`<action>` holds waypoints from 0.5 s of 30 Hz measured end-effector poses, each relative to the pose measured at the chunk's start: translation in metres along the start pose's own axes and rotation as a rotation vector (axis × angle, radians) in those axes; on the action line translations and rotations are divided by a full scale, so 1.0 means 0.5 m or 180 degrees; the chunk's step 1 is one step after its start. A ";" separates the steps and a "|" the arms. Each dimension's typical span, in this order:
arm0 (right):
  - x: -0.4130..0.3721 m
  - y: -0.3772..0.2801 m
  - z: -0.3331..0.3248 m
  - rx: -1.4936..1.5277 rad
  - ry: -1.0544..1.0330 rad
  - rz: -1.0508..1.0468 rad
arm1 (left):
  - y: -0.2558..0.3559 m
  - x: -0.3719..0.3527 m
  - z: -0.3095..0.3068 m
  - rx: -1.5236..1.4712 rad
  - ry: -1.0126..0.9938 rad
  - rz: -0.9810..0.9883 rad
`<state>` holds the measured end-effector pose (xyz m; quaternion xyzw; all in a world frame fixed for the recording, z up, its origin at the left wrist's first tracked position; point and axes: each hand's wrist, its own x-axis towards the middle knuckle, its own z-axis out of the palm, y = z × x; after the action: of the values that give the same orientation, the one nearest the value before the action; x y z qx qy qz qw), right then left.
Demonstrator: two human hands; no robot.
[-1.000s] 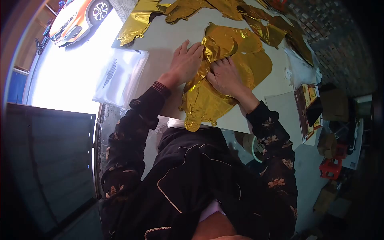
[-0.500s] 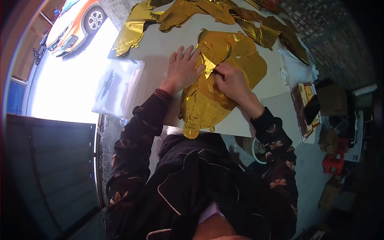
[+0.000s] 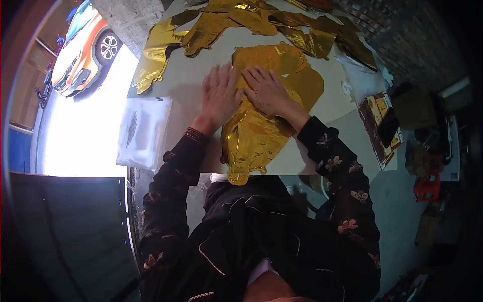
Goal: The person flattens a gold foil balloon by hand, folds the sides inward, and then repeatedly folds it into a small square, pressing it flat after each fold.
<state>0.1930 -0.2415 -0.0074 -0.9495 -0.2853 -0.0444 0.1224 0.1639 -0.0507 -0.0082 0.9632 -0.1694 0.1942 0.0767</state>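
A flat gold foil balloon (image 3: 256,138) lies on the pale table, its shiny tabbed end hanging a little over the front edge. My right hand (image 3: 265,91) rests flat on its upper middle, fingers stretched toward the far left. Beside it my left hand (image 3: 220,95) lies open along the balloon's left edge, partly on the foil and partly on the table. Both hands hold nothing. The foil under the palms is hidden.
More gold foil balloons (image 3: 211,27) spread along the table's far side. Clear plastic bags (image 3: 143,132) lie at the left edge, and printed card (image 3: 381,128) at the right. A red stool (image 3: 426,187) stands on the floor at right.
My right hand has let go of a pinched, raised foil flap and now lies flat, further left. That flap is down. The camera view has shifted slightly.
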 end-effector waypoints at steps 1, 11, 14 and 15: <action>0.001 -0.001 -0.002 -0.0007 -0.0024 0.0022 | -0.002 0.014 0.000 -0.0170 0.0040 0.0295; 0.001 -0.003 0.004 0.0256 0.0238 -0.0024 | -0.029 0.089 0.035 -0.0164 -0.0465 0.0568; 0.002 0.001 0.001 0.0114 0.0079 -0.0005 | -0.015 0.110 0.030 -0.0468 -0.0076 0.0493; 0.002 0.001 -0.001 0.0172 0.0096 -0.0001 | -0.010 0.118 0.031 -0.0686 0.0127 0.0482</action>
<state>0.1942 -0.2415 -0.0071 -0.9450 -0.2848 -0.0510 0.1523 0.2225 -0.0668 0.0008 0.9298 -0.2599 0.1993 0.1682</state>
